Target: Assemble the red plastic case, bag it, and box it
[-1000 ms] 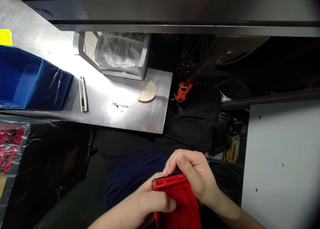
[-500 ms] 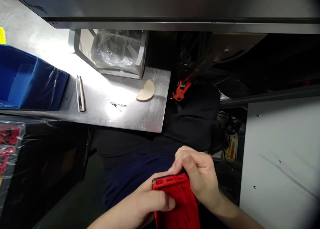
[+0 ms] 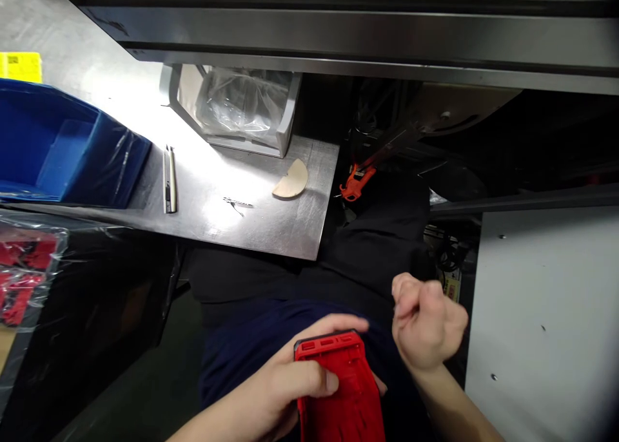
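My left hand [image 3: 304, 377] grips a red plastic housing [image 3: 345, 390] with a black edge, low in the head view. Its thumb presses on the hollow inside, and its fingers wrap behind. Slots run along the housing's upper end; its lower end is cut off by the frame. Apart from it, to the right, my right hand [image 3: 429, 323] is raised with its fingers curled closed. Whether anything small is inside that fist is hidden.
A metal table [image 3: 300, 236] holds a blue bin [image 3: 116, 165], a utility knife [image 3: 169, 179], a pale half-disc [image 3: 291, 180], thin bits [image 3: 236, 202] and a grey bin [image 3: 283, 133] with clear plastic. An orange tool [image 3: 356, 183] hangs beyond. Bagged red parts [image 3: 22, 294] lie left; a white panel [image 3: 546, 287] stands right.
My right hand has left the housing's upper end and moved right, fingers curled. My left hand still holds the housing in nearly the same place. The view has shifted slightly.
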